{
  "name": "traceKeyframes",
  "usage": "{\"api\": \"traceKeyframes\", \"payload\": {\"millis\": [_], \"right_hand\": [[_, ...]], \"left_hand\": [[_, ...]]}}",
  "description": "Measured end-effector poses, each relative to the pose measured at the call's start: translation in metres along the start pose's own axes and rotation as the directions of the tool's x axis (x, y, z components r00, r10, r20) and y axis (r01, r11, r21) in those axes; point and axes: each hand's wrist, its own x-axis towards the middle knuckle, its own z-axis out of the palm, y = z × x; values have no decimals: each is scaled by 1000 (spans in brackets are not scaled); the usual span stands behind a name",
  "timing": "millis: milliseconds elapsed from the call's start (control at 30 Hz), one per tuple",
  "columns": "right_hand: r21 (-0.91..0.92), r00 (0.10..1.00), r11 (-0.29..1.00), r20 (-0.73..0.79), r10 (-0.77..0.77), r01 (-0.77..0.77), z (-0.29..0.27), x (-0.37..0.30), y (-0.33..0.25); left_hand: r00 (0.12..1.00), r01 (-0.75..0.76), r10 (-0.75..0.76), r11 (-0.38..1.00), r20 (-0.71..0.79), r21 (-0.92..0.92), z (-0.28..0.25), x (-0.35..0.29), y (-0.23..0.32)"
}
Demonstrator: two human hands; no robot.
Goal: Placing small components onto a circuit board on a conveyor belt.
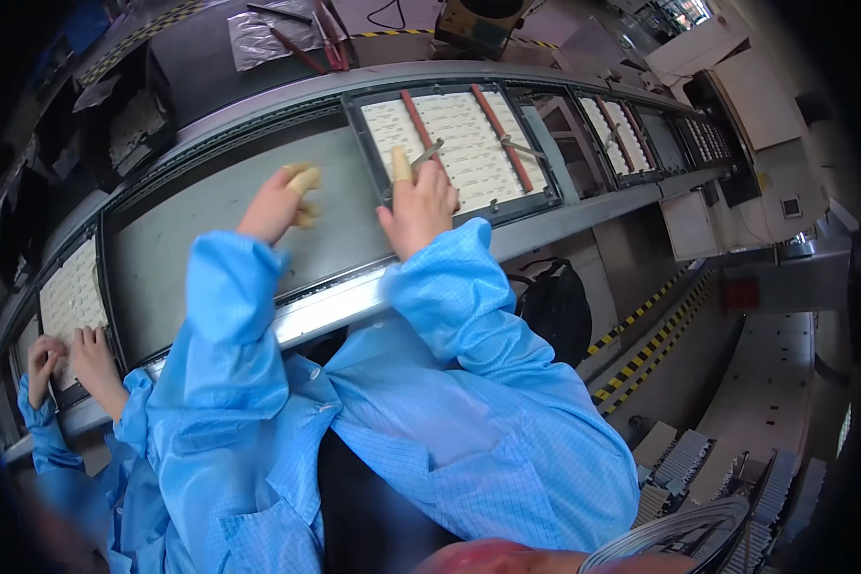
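My right hand (pixel 419 203) lies over the near left part of a dark framed tray (pixel 354 120). Its index finger, in a pale yellow finger cot, is stretched out over a white panel (pixel 459 143) of small printed pieces. Beside that finger, a metal latch (pixel 430 153) sits on one of two red bars (pixel 488 107) crossing the panel; whether the fingers touch it is hard to tell. To the left, my left hand (pixel 285 203) hovers over the grey conveyor bed (pixel 340 220), slightly blurred. Its cot-covered fingers are loosely bent and apart, holding nothing.
At left, a co-worker's hands (pixel 77 359) work at another tray with a white panel (pixel 72 292). More trays (pixel 617 134) line the conveyor to the right. Behind it are dark bins (pixel 129 120) and a silvery bag (pixel 268 40). A black bag (pixel 553 306) hangs below the rail.
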Motion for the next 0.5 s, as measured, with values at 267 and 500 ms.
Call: {"api": "traceKeyframes", "payload": {"millis": [267,500], "right_hand": [[-259,996,966,-72,-46,25,27,21,18],[-546,985,823,-153,84,-155,29,27,35]], "left_hand": [[535,648,481,295,-695,703,-189,-87,-79],[196,836,457,384,-868,391,-280,-150,-131]]}}
